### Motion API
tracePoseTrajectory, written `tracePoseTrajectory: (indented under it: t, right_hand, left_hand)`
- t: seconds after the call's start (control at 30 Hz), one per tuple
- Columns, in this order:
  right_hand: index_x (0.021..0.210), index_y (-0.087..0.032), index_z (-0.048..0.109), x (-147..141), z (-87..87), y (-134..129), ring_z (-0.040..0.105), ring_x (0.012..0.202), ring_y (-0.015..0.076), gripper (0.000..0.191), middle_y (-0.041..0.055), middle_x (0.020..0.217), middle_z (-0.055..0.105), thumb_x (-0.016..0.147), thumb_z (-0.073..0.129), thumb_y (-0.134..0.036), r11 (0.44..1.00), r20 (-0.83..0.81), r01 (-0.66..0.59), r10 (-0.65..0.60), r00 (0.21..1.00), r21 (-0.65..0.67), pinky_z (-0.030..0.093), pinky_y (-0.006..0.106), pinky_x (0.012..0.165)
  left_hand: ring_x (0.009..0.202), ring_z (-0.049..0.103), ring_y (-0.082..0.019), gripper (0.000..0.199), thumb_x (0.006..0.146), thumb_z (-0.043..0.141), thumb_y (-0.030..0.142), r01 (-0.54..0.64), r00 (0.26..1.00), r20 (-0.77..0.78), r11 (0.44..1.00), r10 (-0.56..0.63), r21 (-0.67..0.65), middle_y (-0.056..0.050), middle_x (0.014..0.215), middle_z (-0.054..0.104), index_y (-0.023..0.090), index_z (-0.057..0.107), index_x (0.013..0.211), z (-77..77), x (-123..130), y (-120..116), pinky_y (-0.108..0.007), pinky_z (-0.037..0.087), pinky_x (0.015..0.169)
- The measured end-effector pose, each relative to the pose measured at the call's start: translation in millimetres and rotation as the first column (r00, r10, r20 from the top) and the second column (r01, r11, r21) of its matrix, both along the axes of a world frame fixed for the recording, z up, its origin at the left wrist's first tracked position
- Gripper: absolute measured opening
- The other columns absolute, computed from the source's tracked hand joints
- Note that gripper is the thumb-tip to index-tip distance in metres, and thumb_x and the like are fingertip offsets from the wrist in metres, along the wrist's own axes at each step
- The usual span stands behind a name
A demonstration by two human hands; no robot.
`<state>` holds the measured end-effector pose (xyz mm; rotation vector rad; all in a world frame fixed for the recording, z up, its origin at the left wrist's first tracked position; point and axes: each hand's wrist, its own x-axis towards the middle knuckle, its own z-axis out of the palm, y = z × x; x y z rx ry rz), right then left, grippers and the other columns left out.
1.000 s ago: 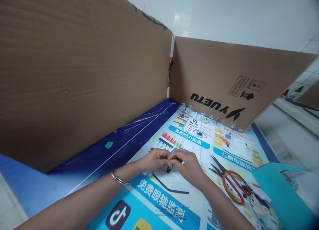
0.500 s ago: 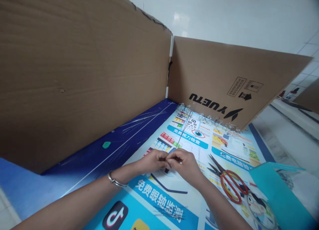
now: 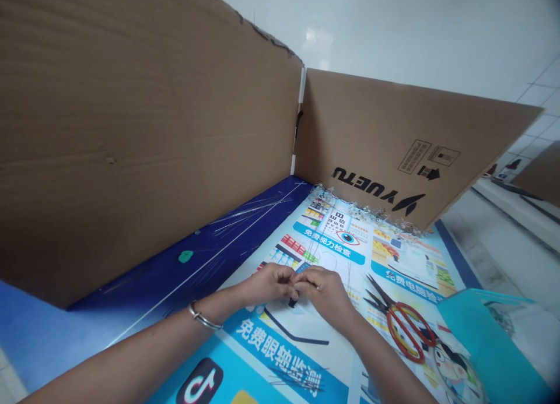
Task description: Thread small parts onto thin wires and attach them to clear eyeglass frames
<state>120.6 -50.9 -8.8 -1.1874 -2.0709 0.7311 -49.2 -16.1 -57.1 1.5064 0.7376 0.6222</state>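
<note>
Steadily, from afar, I watch the bare left hand (image 3: 269,283) and right hand (image 3: 326,293) pinch narrowly on a small black object (image 3: 291,302) above a blue-and-white printed poster (image 3: 332,316).

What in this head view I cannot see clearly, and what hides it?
Head view:
- Small dark piece: the left hand and right hand hide most of it.
- Tangled items: the teal folder partly hides them; too small to identify.
- Poster: bottom edge cuts it off.

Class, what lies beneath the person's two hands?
A blue-and-white printed poster lies beneath the bare hands; a small black item shows where they meet; the print under the palms is covered.
</note>
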Motion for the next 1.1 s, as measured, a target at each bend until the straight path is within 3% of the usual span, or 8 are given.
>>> tracePoseTrajectory:
  t: [0.1,0.2,0.3,0.5,0.73,0.93,1.1]
  right_hand:
    - [0.075,-0.023,0.065,-1.3,-0.2,-2.5,0.058,0.074,0.0131,0.015,-0.0013,0.077,0.064,0.077,0.055,-0.012,0.999,0.035,0.047,-0.048,0.998,0.027,0.044,0.024,0.070]
    - [0.077,-0.023,0.064,-2.2,-0.4,-4.0,0.059,0.076,0.0137,0.015,-0.0006,0.078,0.065,0.078,0.054,-0.012,0.995,0.061,0.091,-0.093,0.994,0.045,0.044,0.024,0.071]
    - [0.075,-0.022,0.064,-3.6,-2.0,-4.8,0.059,0.076,0.0139,0.013,0.0000,0.077,0.065,0.077,0.054,-0.013,0.992,0.066,0.118,-0.121,0.990,0.049,0.043,0.024,0.071]
    - [0.071,-0.020,0.064,-4.2,-6.1,-1.9,0.058,0.073,0.0121,0.011,-0.0014,0.075,0.064,0.075,0.056,-0.013,0.988,0.001,0.154,-0.154,0.988,-0.006,0.043,0.021,0.068]
    - [0.072,-0.020,0.064,-0.7,-9.8,1.5,0.058,0.072,0.0119,0.009,-0.0016,0.075,0.063,0.075,0.059,-0.014,0.993,-0.054,0.115,-0.117,0.992,-0.038,0.043,0.021,0.068]
    - [0.071,-0.020,0.062,-1.6,-13.1,-0.7,0.057,0.074,0.0130,0.008,-0.0008,0.075,0.063,0.076,0.059,-0.015,0.994,-0.010,0.088,-0.087,0.996,0.058,0.042,0.022,0.070]
    - [0.070,-0.020,0.062,-3.0,-10.5,-3.3,0.058,0.073,0.0122,0.010,-0.0013,0.075,0.063,0.077,0.058,-0.014,0.994,-0.016,0.100,-0.099,0.995,0.044,0.042,0.022,0.069]
  left_hand:
    - [0.062,0.057,-0.012,0.014,0.070,0.064,0.027,-0.015,0.995,-0.093,0.984,0.031,0.176,0.000,0.066,0.063,0.013,0.061,0.072,0.9,-1.9,-0.1,-0.022,0.044,0.058]
    - [0.063,0.056,-0.012,0.015,0.071,0.064,0.030,-0.015,0.966,-0.226,0.901,0.125,0.433,0.001,0.066,0.062,0.015,0.062,0.070,2.2,-2.7,-1.1,-0.020,0.040,0.058]
    - [0.061,0.054,-0.012,0.017,0.073,0.063,0.030,-0.007,0.935,-0.293,0.835,0.201,0.551,0.001,0.063,0.061,0.015,0.061,0.067,1.4,-1.5,-1.6,-0.019,0.037,0.057]
    - [0.061,0.053,-0.011,0.019,0.077,0.056,0.024,0.048,0.926,-0.328,0.806,0.186,0.591,0.002,0.060,0.058,0.014,0.059,0.061,-1.6,0.5,1.6,-0.019,0.036,0.059]
    - [0.064,0.055,-0.011,0.011,0.075,0.052,0.017,0.071,0.939,-0.329,0.877,0.102,0.474,0.002,0.065,0.059,0.014,0.060,0.068,-2.2,-0.3,3.8,-0.017,0.037,0.057]
    - [0.063,0.054,-0.011,0.010,0.072,0.053,0.016,0.095,0.905,-0.395,0.830,0.157,0.549,0.002,0.064,0.061,0.015,0.062,0.066,0.4,-0.3,2.7,-0.019,0.036,0.060]
    - [0.062,0.055,-0.011,0.011,0.073,0.056,0.022,0.071,0.951,-0.306,0.930,0.046,0.362,0.002,0.065,0.061,0.014,0.062,0.071,2.0,-2.2,1.7,-0.018,0.039,0.056]
